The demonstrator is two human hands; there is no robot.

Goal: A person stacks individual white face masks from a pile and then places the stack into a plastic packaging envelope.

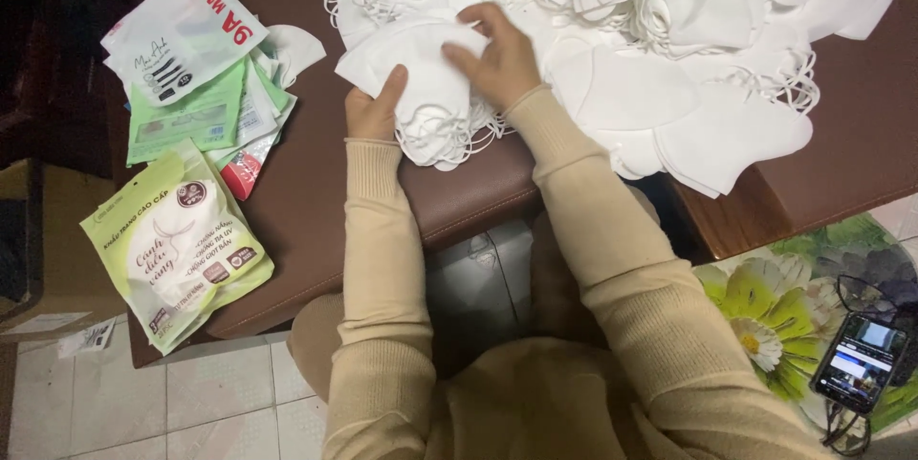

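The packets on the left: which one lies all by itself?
The yellow-green packet nearest the bench's front edge; the other packets are heaped together farther back.
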